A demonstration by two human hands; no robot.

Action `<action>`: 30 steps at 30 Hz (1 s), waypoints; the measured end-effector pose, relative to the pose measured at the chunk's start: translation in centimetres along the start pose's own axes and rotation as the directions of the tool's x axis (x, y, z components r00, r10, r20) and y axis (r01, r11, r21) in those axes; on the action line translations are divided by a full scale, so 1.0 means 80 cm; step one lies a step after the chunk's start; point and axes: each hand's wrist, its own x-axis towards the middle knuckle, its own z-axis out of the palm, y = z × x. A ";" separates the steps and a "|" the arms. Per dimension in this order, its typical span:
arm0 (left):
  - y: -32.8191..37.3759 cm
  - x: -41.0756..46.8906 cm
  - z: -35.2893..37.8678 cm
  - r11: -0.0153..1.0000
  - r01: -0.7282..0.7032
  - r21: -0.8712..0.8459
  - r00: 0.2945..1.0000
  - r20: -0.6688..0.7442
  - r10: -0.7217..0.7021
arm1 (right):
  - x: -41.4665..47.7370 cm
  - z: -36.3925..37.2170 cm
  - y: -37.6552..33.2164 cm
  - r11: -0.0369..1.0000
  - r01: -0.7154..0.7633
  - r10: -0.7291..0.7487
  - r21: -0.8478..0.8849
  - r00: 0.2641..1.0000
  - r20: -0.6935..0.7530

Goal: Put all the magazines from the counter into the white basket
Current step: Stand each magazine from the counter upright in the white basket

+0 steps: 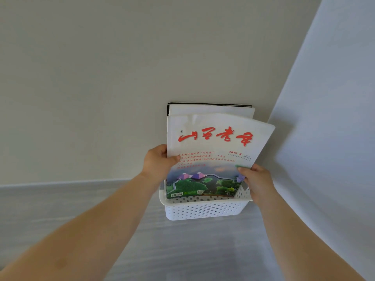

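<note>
Pale grey wall (101,78) fills most of the view, meeting a second wall at the right in a corner, with a grey wood-grain counter (81,209) below. White basket (203,210) sits on the counter in that corner, a rectangular plastic tub with rounded edges and rows of small punched holes.

Both hands grasp 1 magazine (215,153), a thin glossy issue with red brush lettering over a white upper half and a green landscape picture below. Left hand (157,164) pinches its left edge with the thumb on the cover; right hand (257,181) grips the lower right edge just above the basket's right wall. Its long axis stands nearly upright, leaning back toward the wall, and its bottom edge is already inside the basket, straight below the hands. The top right corner curls forward, so the paper is limp.

Behind it 1 or more magazines (211,110) stand in the basket, white-faced with a dark edge; the exact count is hidden.

Letting it slide down against those seems to be what remains.
</note>
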 end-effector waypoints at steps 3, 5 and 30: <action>-0.006 0.005 0.004 1.000 0.003 0.021 1.000 -0.004 -0.003 | 0.005 0.000 0.008 1.000 -0.009 0.009 0.013 1.000 -0.008; -0.008 0.009 0.005 0.999 -0.010 0.046 1.000 -0.017 0.011 | 0.011 0.000 0.012 1.000 0.004 -0.004 0.009 1.000 -0.013; -0.039 0.030 0.033 0.982 -0.026 0.186 0.996 0.085 0.011 | 0.046 0.031 0.012 0.985 0.040 -0.030 -0.169 0.997 0.064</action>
